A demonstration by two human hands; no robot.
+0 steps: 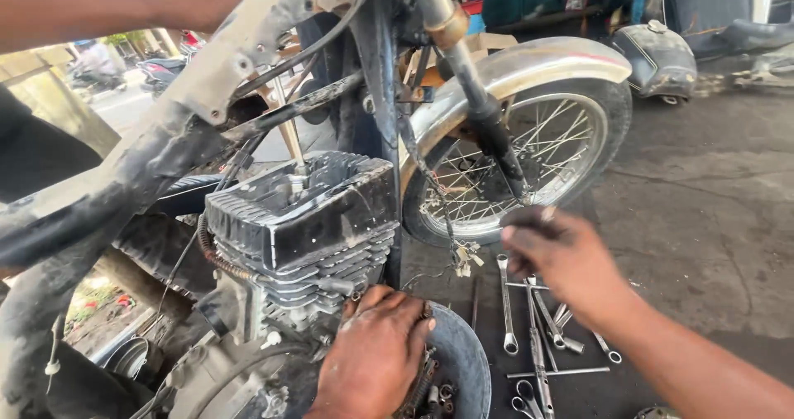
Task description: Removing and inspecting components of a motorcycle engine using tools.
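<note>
My left hand (374, 354) lies palm down at the bottom centre, over the left part of a metal bowl (465, 354) and against the foot of the finned engine cylinder (302, 220). Its fingers curl downward, and what is under them is hidden. My right hand (561, 258), dark with grease, reaches in from the lower right. It hovers above the wrenches (533, 332) with its fingertips pinched together next to a dangling wire bundle (463, 253). Whether anything sits between those fingertips is unclear.
The stripped motorcycle frame (165, 138) fills the left, with the front wheel (529, 154), its chrome mudguard (529, 59) and the fork (475, 96) behind the hands. The bowl holds bolts and a spring. A fuel tank (657, 59) lies on the concrete at the back right. A blurred arm (99, 5) crosses the top left.
</note>
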